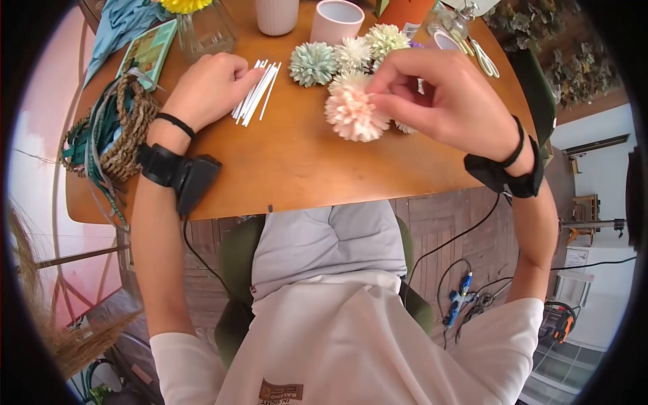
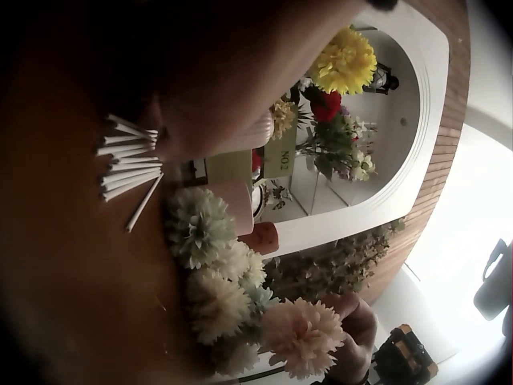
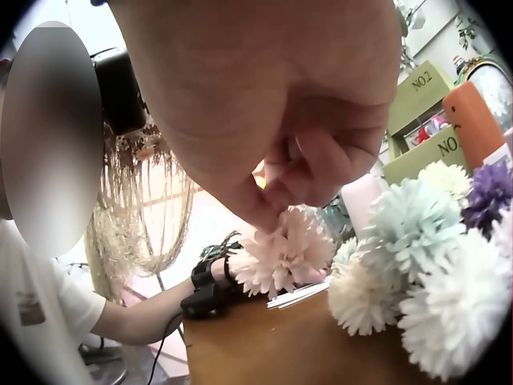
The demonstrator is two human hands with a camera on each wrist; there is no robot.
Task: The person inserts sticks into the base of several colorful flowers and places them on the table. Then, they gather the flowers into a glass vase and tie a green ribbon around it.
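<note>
A pink pompom flower (image 1: 356, 111) is pinched between the thumb and forefinger of the right hand (image 1: 442, 98), above the table's near middle. The same flower (image 3: 287, 255) hangs below the right hand (image 3: 321, 152) in the right wrist view. My left hand (image 1: 214, 88) rests on the table at the upper end of a bundle of white sticks (image 1: 251, 101); its fingertips are hidden. In the left wrist view the sticks (image 2: 132, 164) lie beside that hand. Green (image 1: 312, 64), white (image 1: 352, 54) and cream (image 1: 388, 40) flowers lie together behind the pink one.
A woven rope basket (image 1: 125, 128) with ribbons stands at the left, near a green case (image 1: 150, 54). At the back are a glass vase (image 1: 202, 34), a ribbed cup (image 1: 277, 15), a pink pot (image 1: 337, 21) and an orange object (image 1: 405, 12). White-handled scissors (image 1: 484, 59) lie at the right.
</note>
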